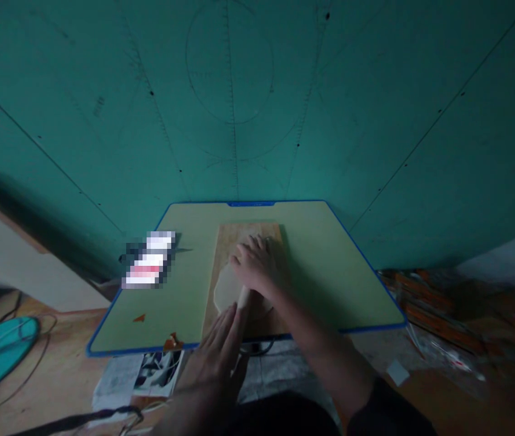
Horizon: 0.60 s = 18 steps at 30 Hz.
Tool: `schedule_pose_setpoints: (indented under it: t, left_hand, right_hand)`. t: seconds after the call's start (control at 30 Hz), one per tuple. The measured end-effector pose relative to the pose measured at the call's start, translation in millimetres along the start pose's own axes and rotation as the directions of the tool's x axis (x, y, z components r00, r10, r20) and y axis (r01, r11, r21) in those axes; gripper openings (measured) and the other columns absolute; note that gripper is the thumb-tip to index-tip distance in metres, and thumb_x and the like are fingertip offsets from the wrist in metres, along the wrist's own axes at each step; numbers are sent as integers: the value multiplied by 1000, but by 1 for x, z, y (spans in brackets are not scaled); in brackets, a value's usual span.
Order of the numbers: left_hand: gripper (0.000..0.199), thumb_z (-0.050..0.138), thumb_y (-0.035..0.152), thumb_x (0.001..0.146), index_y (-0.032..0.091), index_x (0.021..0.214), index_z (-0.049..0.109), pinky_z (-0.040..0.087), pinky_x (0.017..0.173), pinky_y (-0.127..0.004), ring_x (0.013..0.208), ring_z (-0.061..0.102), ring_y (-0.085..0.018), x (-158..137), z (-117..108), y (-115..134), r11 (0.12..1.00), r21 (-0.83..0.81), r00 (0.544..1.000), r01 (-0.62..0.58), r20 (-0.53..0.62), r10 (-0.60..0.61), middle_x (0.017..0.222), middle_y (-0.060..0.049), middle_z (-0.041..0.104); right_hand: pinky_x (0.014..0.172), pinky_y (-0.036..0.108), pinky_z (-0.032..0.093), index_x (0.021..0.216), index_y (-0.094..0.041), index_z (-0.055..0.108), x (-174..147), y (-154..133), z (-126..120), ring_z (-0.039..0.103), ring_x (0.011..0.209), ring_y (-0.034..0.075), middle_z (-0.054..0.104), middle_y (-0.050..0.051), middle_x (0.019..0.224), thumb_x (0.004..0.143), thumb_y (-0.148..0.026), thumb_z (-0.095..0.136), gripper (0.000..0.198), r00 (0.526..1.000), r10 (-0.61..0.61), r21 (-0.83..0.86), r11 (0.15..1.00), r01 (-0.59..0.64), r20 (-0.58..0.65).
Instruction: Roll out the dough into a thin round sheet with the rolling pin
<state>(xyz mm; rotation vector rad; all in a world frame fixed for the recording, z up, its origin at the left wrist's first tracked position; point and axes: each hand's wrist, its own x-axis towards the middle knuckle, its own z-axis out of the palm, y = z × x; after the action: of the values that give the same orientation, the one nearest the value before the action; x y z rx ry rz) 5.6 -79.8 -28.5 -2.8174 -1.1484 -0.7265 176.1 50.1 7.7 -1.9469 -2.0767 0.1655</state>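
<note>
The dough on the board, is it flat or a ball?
Flat: the dough lies as a thin, wide sheet on the wooden board.

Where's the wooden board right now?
Low in the middle of the head view, the wooden board lies on the tabletop, under the flat pale sheet and the right hand.

Pale-green, flat-topped bench [334, 272] with blue edging. Directly on it: rectangular light-brown wooden board [229, 237], centred, reaching the near edge; white-and-pink oblong object [151, 260] at left (pixelated, identity unreadable). Front left: small orange triangle [139, 318], ragged orange-brown patch [172, 343].
</note>
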Motion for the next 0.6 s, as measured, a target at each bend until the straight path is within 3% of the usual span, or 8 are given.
schedule_pose_setpoints:
  t: [0.13, 0.3, 0.4, 0.5, 0.6]
  left_hand:
    - [75, 45, 11, 95, 17, 162, 12, 51, 110, -48, 148, 33, -30, 6, 8, 13, 994, -104, 999, -32, 12, 34, 160, -18, 36]
    - [59, 49, 13, 92, 12, 151, 40, 51, 109, -53, 151, 27, -33, 28, 13, 36, 962, -265, 994, -71, 57, 89, 161, -18, 35]
    - [34, 52, 13, 91, 17, 123, 65, 45, 113, -57, 147, 37, -32, 41, 18, 55, 925, -364, 992, -110, 20, 126, 147, -14, 56]
    - [20, 51, 13, 96, 21, 97, 70, 39, 118, -55, 132, 57, -25, 50, 21, 60, 859, -482, 985, -174, -91, 148, 122, -8, 74]
    - [22, 48, 16, 99, 19, 96, 69, 57, 98, -40, 102, 73, -19, 52, 12, 35, 837, -525, 981, -153, -180, 67, 101, -8, 78]
  right_hand:
    - [121, 54, 20, 132, -21, 64, -11, 15, -2, 31, 148, 32, 46, 12, 155, 96, -31, 49, 40, 996, -53, 3, 999, 53, 78]
    - [121, 56, 20, 154, -19, 40, -42, 58, -7, 26, 152, 30, 28, 15, 165, 99, -23, 37, 55, 995, 26, 54, 998, -31, 92]
    - [120, 58, 24, 155, -21, 36, -57, 79, -6, 29, 151, 27, 35, 14, 162, 102, -24, 29, 53, 997, 3, 27, 1000, -5, 71]
    - [118, 60, 25, 155, -21, 34, -62, 90, -6, 30, 150, 28, 39, 15, 160, 103, -23, 28, 53, 993, -71, -31, 997, 74, 90]
    - [119, 61, 23, 154, -19, 36, -59, 91, -5, 27, 151, 29, 39, 15, 160, 103, -23, 29, 52, 991, -100, -67, 992, 106, 90]
